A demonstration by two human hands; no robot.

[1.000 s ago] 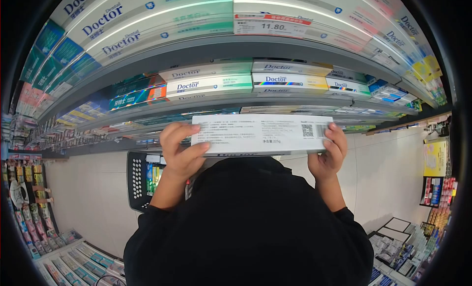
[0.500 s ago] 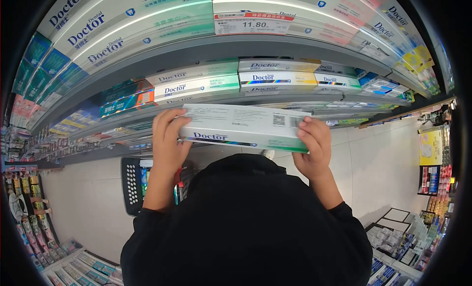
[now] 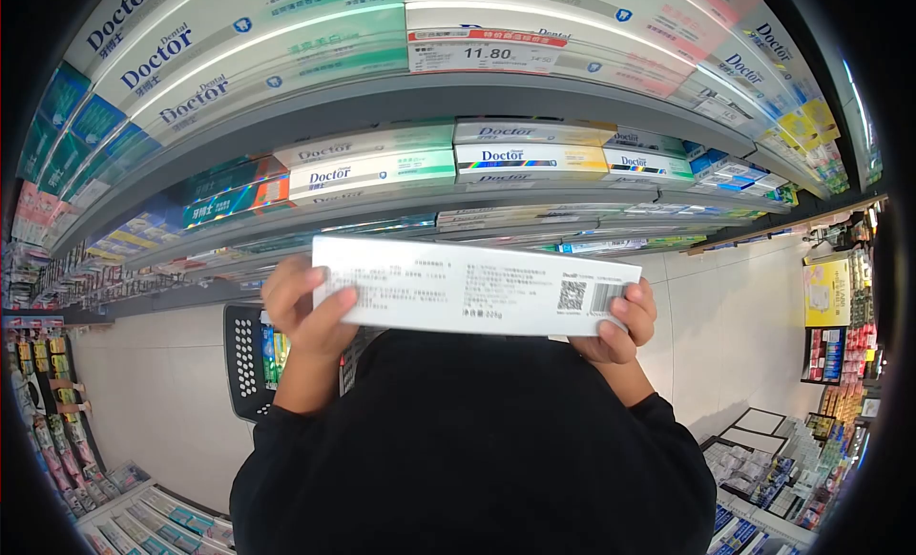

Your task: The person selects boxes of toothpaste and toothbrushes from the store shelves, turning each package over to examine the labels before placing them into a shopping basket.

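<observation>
A long white toothpaste box [image 3: 458, 293] spans the space between my two hands, close to my body. Its face with small print, a QR code and a barcode is turned up to the camera. My left hand [image 3: 310, 307] grips the box's left end, fingers and thumb closed on it. At the other end, beside the barcode, my right hand [image 3: 625, 326] pinches the box. Behind it, white Doctor boxes [image 3: 370, 173] lie on the shelf.
An upper shelf [image 3: 572, 95] carries more Doctor boxes and a price tag [image 3: 487, 53] reading 11.80. On the floor at left stands a dark basket [image 3: 246, 364] with packages inside. Displays [image 3: 830, 350] line the right side.
The box has come down and nearer to me with both hands. It has turned, so the printed back faces the camera and the Doctor logo side no longer shows.
</observation>
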